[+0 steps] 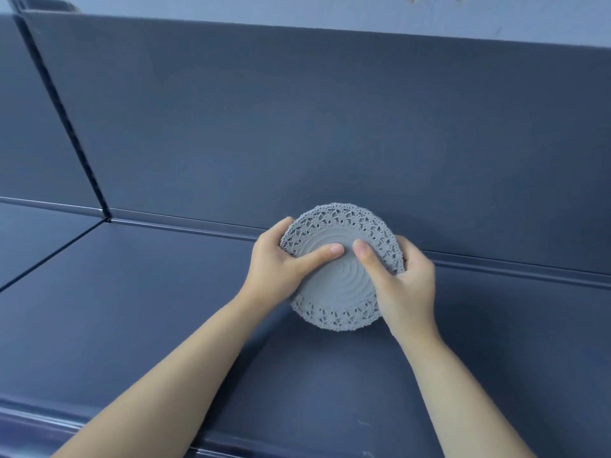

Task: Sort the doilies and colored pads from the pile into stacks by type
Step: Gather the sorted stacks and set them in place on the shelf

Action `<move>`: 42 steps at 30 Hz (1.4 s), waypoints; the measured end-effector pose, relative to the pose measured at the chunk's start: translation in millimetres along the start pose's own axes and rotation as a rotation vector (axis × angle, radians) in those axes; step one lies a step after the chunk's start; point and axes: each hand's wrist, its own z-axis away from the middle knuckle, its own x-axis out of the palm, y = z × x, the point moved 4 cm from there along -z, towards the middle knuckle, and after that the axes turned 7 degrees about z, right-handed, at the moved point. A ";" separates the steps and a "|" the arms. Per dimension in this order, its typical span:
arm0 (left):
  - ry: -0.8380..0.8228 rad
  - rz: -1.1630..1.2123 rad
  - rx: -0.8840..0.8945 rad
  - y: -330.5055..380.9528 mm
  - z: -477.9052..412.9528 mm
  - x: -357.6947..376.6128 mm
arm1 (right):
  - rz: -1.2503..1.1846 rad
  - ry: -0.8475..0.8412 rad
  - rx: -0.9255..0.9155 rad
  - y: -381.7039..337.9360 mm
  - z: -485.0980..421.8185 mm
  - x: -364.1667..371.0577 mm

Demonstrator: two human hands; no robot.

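Both left grip (277,263) and right grip (409,287) pinch doily (339,285).

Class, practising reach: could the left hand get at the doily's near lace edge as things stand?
Probably yes: the left hand grips the doily by its left rim, and the near edge lies bare between it and the right hand.

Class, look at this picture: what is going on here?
A person holds a round grey lace doily in both hands over a dark blue table. The left hand grips its left edge, the right hand its right edge, thumbs pressed on top. It may be several doilies layered together; I cannot tell.
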 end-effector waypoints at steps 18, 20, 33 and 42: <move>-0.240 -1.032 -0.310 -18.5 -1.0 -27.9 | 1.034 -0.364 -0.023 19.2 3.6 23.7; -0.273 -1.072 -0.267 -2.3 7.2 -35.3 | 1.215 -0.413 -0.024 -6.4 3.7 33.3; 0.152 -1.460 -0.293 149.6 144.0 -446.1 | 0.681 -0.679 -0.453 -189.7 153.5 366.1; 0.469 -1.318 -0.496 158.3 172.9 -703.6 | 0.504 -0.990 -0.505 -256.0 220.4 628.8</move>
